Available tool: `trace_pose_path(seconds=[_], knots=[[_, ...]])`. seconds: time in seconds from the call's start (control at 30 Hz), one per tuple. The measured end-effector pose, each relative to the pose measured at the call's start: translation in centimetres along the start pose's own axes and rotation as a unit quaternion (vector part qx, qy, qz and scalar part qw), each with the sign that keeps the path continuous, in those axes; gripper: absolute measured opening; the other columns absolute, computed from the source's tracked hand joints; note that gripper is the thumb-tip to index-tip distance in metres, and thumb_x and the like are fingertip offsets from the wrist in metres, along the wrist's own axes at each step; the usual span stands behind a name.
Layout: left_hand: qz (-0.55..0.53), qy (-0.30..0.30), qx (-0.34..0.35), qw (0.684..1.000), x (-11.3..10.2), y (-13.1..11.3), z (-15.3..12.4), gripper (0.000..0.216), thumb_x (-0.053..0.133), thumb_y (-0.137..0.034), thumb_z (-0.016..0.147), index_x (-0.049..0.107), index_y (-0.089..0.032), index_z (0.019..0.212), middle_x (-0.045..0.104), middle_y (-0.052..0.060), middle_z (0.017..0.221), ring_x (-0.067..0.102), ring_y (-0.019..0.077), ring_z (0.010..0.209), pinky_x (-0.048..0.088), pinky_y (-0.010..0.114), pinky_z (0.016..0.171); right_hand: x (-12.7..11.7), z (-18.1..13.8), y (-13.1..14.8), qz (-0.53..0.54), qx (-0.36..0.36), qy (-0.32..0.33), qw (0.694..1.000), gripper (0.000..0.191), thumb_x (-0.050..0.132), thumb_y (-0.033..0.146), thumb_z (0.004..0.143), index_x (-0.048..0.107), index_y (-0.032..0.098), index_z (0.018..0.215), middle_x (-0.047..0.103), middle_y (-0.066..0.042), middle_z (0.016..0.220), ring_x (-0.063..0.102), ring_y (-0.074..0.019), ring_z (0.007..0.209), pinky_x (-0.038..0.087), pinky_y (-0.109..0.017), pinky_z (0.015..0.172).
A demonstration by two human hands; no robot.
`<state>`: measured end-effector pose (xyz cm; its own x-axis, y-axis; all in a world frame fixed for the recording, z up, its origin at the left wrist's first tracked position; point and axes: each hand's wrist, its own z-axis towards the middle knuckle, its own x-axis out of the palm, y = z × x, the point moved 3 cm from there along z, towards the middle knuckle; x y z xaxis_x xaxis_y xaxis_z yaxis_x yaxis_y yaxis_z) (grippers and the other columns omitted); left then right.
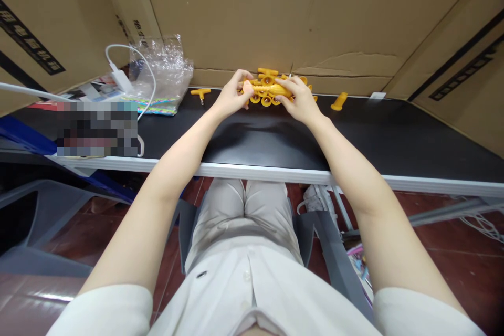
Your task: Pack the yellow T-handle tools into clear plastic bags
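Note:
Over the back of the black table, my left hand (237, 93) closes its fingers on the left end of a cluster of yellow plastic pieces (266, 98). From the other side my right hand (298, 98) curls over the cluster's right end, thumb low and fingers on top. Several of the pieces are round with hollow ends facing me, and a T-shaped handle (268, 71) lies behind them. My fingers hide part of the cluster. Left of it lies a yellow T-handled corkscrew (201, 94) with a metal spiral. A yellow flared tube (339, 101) stands apart on the right.
Cardboard walls (252, 16) close off the back and sides of the black table (260, 142). Clear plastic bags (161, 71), a white charger with a cable (121, 80) and a colourful packet (159, 106) lie at left. A white tag (377, 95) sits at the back right.

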<state>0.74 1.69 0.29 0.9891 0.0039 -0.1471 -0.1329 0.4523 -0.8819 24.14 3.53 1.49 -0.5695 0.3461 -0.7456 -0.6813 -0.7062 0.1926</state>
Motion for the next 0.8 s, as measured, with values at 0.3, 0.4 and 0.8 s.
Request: trace_pose_path(seconds=[0.3,0.4,0.8], knots=[[0.342,0.019,0.092,0.935,-1.1,0.4,0.6,0.058,0.074,-0.019,0.082,0.062,-0.026,0.138,0.08,0.008,0.118,0.076,0.0336,0.117,0.053,0.045,0.111,1.6,0.5,-2.1,0.14,0.026,-0.004,0.99,0.086,0.07,0.082,0.093,0.058,0.023,0.154,0.065,-0.019,0.15,0.069,-0.0381,0.13,0.061,-0.056,0.11],[0.384,0.009,0.093,0.918,-1.3,1.1,1.1,0.057,0.068,-0.019,0.086,0.058,-0.027,0.141,0.079,0.009,0.119,0.077,0.0319,0.111,0.054,0.045,0.107,2.0,0.8,-2.7,0.23,0.031,0.001,0.973,0.092,0.076,0.09,0.082,0.061,0.026,0.147,0.065,-0.015,0.148,0.076,-0.0331,0.116,0.066,-0.051,0.101],[0.399,0.037,0.162,0.902,-1.5,0.9,0.9,0.053,0.058,-0.023,0.094,0.056,-0.022,0.147,0.073,0.016,0.134,0.072,0.034,0.123,0.049,0.049,0.117,0.9,-0.2,0.1,0.371,0.198,0.04,0.906,0.085,0.061,0.105,0.076,0.067,0.021,0.085,0.071,-0.007,0.067,0.067,-0.0191,0.053,0.055,-0.032,0.052]])
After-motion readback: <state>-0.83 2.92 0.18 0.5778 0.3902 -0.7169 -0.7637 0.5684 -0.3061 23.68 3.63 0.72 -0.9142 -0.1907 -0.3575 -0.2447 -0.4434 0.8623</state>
